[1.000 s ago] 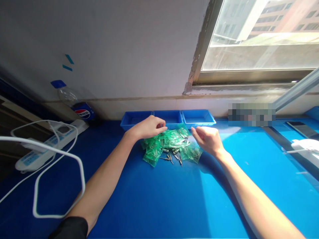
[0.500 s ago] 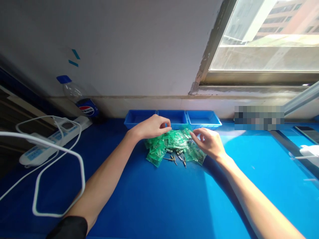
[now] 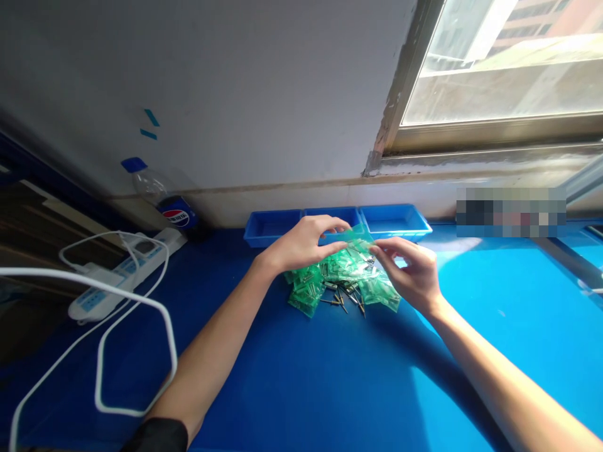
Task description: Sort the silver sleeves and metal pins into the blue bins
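Observation:
My right hand [image 3: 412,270] pinches the right edge of a small green plastic bag [image 3: 360,237] between thumb and fingertips, just above the pile. My left hand [image 3: 313,242] is at the bag's left edge, thumb and forefinger apart; whether they touch the bag I cannot tell. Below both hands lies a heap of similar green bags [image 3: 307,292] with slim metal pieces showing through the plastic. Loose metal pins, like rivets [image 3: 340,300], are scattered at the heap's near side on the blue tabletop [image 3: 301,376].
Three blue trays [image 3: 273,227] stand in a row behind the heap, against the wall. On the left are a cola bottle [image 3: 176,213], a white power strip [image 3: 127,273] and a looping white cable [image 3: 172,339]. A window [image 3: 499,75] is at the upper right.
My left hand has moved right towards the bag and its thumb and forefinger have spread. The bag at my right hand is now lifted and spread between both hands. The view has shifted slightly.

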Action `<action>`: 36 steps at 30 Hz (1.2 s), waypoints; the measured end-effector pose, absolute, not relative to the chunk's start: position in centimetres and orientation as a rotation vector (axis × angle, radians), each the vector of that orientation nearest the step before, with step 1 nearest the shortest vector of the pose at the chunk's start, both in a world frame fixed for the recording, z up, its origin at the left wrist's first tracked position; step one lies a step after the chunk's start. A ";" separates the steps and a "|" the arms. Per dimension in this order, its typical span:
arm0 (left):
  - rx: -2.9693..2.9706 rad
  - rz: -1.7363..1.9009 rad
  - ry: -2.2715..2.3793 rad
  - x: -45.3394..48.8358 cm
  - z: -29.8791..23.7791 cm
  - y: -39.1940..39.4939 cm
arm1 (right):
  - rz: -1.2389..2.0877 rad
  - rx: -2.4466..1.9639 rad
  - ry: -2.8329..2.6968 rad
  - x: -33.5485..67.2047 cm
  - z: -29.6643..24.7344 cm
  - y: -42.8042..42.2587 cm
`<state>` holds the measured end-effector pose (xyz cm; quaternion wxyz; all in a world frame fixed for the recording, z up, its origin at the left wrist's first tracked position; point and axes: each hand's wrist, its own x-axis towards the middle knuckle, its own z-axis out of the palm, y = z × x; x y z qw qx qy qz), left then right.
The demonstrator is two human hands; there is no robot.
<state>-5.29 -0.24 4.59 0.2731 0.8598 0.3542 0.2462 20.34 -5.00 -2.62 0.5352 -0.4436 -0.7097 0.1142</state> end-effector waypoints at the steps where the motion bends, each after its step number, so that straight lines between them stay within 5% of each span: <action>1: 2.300 0.661 0.946 -5.2 4.7 -0.4 | 0.340 -1.054 -1.658 20.0 -2.6 -5.1; 9: 2.100 0.726 0.974 -5.5 5.7 -0.9 | 0.760 -1.098 -1.462 18.6 -3.3 -5.4; 18: 2.300 0.948 1.671 -11.0 6.4 1.2 | 0.428 -1.190 -1.586 19.4 -4.2 -4.6; 23: 2.357 0.638 1.909 -11.3 5.4 1.7 | 0.294 -1.159 -1.697 19.3 -4.5 -4.7; 36: 2.458 0.375 1.016 -5.1 5.0 -1.7 | 0.397 -1.375 -2.341 24.8 -1.0 -4.7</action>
